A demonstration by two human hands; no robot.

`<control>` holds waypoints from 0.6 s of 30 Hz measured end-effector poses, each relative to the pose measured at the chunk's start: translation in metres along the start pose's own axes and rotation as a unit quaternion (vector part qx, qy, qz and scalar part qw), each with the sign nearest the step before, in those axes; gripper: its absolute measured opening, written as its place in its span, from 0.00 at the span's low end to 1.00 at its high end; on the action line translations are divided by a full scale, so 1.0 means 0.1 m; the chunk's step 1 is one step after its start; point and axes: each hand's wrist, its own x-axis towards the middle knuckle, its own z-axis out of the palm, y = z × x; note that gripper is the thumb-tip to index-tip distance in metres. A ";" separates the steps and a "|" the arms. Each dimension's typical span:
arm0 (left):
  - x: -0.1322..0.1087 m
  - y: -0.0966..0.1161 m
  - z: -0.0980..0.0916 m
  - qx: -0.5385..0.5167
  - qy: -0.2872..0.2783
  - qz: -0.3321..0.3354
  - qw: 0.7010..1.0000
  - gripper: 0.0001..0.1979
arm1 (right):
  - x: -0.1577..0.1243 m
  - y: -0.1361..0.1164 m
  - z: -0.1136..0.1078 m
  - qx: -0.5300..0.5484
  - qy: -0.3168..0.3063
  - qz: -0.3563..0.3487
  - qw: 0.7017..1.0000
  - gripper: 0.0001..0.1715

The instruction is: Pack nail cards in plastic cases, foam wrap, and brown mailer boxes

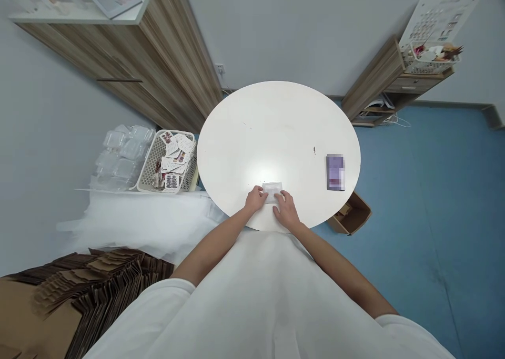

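Note:
A small flat whitish packet (272, 187), which looks wrapped in translucent material, lies near the front edge of the round white table (252, 133). My left hand (255, 198) grips its left edge, with the fingers curled and their tips on it. On the packet's right side rest the bent fingertips of my right hand (286, 210), holding it there; the thumb is lower, by the near edge. Part of the packet is covered by my fingers, and its contents are too small to tell.
A purple box (335, 172) lies on the table's right side. Left of the table stand a white basket (148, 162) of printed cards, clear plastic boxes (122, 156), white sheets (138, 217) and stacked flattened cardboard (118, 280). An open carton (357, 214) sits on the floor at right.

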 end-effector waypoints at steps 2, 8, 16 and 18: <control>-0.01 0.00 0.00 0.012 0.016 -0.011 1.000 0.15 | -0.02 0.01 0.03 -0.007 -0.015 0.003 1.000 0.27; -0.08 0.03 0.00 0.028 0.021 -0.030 0.999 0.14 | 0.00 0.11 0.03 0.065 -0.023 0.004 0.998 0.27; -0.30 0.02 0.06 0.032 0.065 -0.093 0.993 0.18 | -0.02 0.29 -0.10 0.207 -0.019 0.091 0.974 0.26; -0.35 0.01 0.09 0.012 0.066 -0.110 0.992 0.20 | 0.00 0.34 -0.13 0.231 -0.041 0.102 0.967 0.27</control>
